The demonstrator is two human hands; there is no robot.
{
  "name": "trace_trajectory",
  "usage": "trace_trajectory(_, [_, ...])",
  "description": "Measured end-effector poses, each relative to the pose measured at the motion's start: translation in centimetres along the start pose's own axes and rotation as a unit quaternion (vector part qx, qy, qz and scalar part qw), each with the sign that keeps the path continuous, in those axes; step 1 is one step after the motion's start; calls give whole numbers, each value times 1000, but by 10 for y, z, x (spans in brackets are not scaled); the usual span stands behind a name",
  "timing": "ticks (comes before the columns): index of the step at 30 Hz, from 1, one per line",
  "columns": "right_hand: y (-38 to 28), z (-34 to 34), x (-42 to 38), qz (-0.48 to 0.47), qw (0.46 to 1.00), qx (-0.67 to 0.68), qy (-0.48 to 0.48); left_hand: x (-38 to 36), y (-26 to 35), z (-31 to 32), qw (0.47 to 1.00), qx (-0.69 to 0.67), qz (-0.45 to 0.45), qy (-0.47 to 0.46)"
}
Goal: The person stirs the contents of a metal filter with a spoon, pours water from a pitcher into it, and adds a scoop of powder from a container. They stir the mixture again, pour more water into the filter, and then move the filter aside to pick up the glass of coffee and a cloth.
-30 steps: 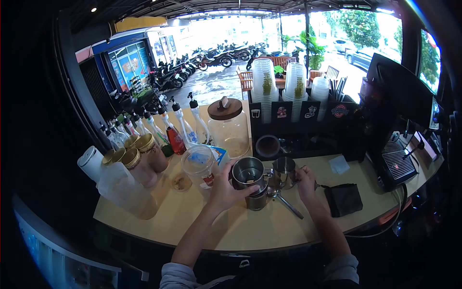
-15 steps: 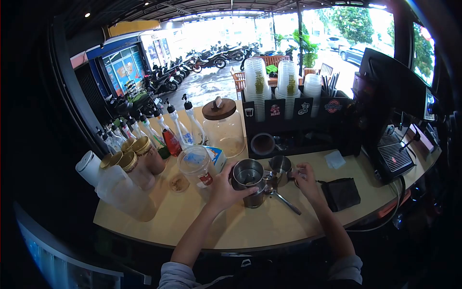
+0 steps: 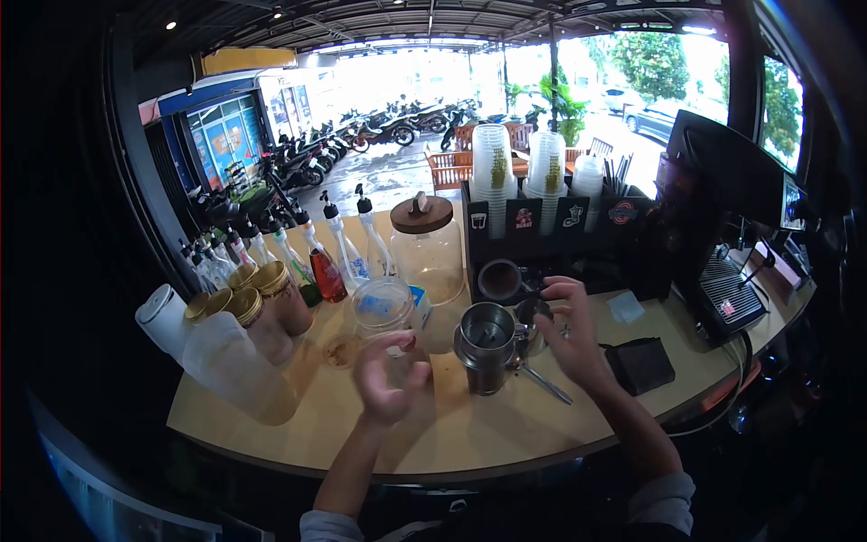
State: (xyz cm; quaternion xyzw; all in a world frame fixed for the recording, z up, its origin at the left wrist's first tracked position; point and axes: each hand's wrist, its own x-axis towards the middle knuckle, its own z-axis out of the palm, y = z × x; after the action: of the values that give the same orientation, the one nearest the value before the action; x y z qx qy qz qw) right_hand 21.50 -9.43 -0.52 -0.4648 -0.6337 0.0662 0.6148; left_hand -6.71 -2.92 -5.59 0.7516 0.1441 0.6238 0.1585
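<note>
A metal cup (image 3: 488, 327) with a wide rim sits on top of a metal pitcher (image 3: 489, 375) on the counter. My left hand (image 3: 391, 379) is just left of this stack, apart from it, with fingers curved and spread and nothing in them. Behind its fingertips stands a clear plastic jar (image 3: 381, 303). My right hand (image 3: 576, 334) is raised to the right of the stack, thumb and fingers apart. It overlaps a smaller dark metal pitcher (image 3: 531, 313), which it partly hides. A portafilter handle (image 3: 548, 385) lies beneath, angled towards me.
Pump bottles (image 3: 330, 271) and gold-lidded jars (image 3: 271, 280) line the left side. A wooden-lidded glass jar (image 3: 429, 257) stands behind. Stacked plastic cups (image 3: 492, 172) top a black organiser (image 3: 596, 217). A dark folded cloth (image 3: 639, 363) and an espresso machine (image 3: 727, 289) are at right.
My left hand has let go of the metal cup and drawn back to the left. My right hand has risen, its fingers spreading. The view has shifted slightly.
</note>
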Motion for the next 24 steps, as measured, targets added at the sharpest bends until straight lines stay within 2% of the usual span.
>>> trace_trajectory(1, [-15,7,0,-42,998,-15,-38,-6,-13,-12,1000,-2,0,-1])
trace_trajectory(2, [-28,16,0,-83,993,-29,-79,-15,-26,-24,995,-6,-44,93])
trace_trajectory(3, [-39,25,3,-81,993,-28,-83,-24,-35,-32,978,-8,-89,186])
trace_trajectory(4, [-48,35,10,-113,987,-15,-118,-24,-40,-35,978,-5,-92,189])
trace_trajectory(7, [-71,73,35,-158,968,6,-193,-24,-62,-39,980,23,-132,145])
trace_trajectory(9, [-78,99,53,-170,959,12,-228,-33,-73,-35,972,-41,-232,-10])
trace_trajectory(10, [-72,115,62,-177,947,-9,-267,-38,-73,-33,972,-41,-232,-10])
trace_trajectory(11, [-68,128,70,-183,934,-30,-306,-44,-73,-30,954,-67,-287,-64])
trace_trajectory(12, [-65,140,77,-184,934,-32,-303,-49,-73,-28,929,-93,-339,-117])
trace_trajectory(14, [-60,159,91,-134,914,-49,-380,-56,-83,-26,937,-59,-323,-124])
trace_trajectory(15, [-57,165,99,-133,914,-51,-379,-60,-89,-25,942,-23,-310,-128])
trace_trajectory(17, [-50,179,110,-131,851,-126,-492,-59,-90,-26,942,-22,-306,-138])
trace_trajectory(18, [-46,187,110,-130,850,-124,-495,-59,-90,-27,942,-20,-300,-149])
trace_trajectory(21, [-30,204,101,-188,663,-394,-609,-58,-88,-28,942,-9,-298,-153])
trace_trajectory(22, [-10,209,95,-186,661,-391,-613,-59,-90,-28,945,-2,-287,-157])
trace_trajectory(24, [43,216,83,-306,561,-371,-674,-59,-88,-28,948,6,-277,-159])
